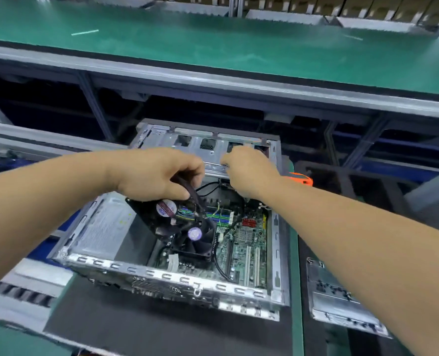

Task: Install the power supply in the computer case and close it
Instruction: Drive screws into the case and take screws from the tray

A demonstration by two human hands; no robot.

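The open silver computer case [162, 274] lies on a black mat, with its green motherboard [249, 242] and the black CPU cooler fan [195, 236] showing inside. My left hand [156, 173] grips the black power supply [156, 219] with its cables; the unit is tilted above the case's left bay, its stickered fan facing up. My right hand [249, 170] reaches to the far side, fingers curled at the edge of the metal drive cage [200, 142]. What those fingers hold is hidden.
A metal side panel [336, 299] lies flat to the right of the case. An orange tool [299, 178] sits behind my right wrist. A green conveyor belt [213, 42] runs across the back on a metal frame. The black mat [162, 327] extends toward me.
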